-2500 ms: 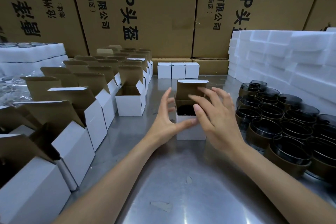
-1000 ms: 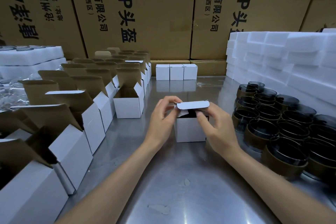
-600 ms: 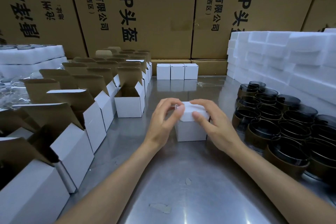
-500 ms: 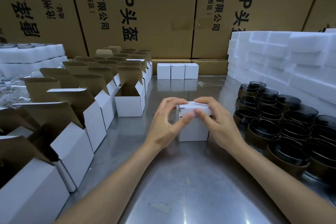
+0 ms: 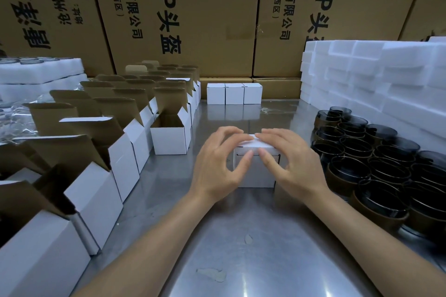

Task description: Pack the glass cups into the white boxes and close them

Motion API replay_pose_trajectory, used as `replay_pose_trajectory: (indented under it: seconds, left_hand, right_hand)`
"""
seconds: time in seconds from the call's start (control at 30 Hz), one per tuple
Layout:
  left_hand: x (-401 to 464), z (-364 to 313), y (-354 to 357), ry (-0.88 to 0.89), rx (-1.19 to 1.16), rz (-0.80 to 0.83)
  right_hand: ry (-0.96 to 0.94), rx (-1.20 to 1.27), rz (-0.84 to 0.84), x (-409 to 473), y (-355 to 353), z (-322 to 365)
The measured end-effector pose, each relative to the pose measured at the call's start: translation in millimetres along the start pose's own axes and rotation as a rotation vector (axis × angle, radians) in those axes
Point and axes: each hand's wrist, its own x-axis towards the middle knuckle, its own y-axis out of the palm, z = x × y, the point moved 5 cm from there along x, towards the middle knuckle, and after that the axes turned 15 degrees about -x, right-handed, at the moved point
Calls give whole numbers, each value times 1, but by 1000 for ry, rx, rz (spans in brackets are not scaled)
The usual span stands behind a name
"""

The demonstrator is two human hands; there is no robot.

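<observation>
Both hands on the box (image 5: 255, 171): left hand (image 5: 217, 166) and right hand (image 5: 292, 164) gripping it, fingers curled over the lid, thumbs pressing the front so the flap tucks in.

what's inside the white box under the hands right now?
Cannot tell: the lid of the white box is folded down, and the left hand and right hand press on it. Only white cardboard shows; any contents are covered.
</observation>
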Motion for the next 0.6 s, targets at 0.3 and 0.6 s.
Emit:
replay_pose_trajectory:
  seconds: [0.3,0.6]
  left_hand:
    - [1,-13,-2,100,91,-23]
    - [-4,18,13,-121,109,181]
  right_hand:
    - [-68,-113,-258,1,-10,15]
    - [-23,-290,-117,4,1,14]
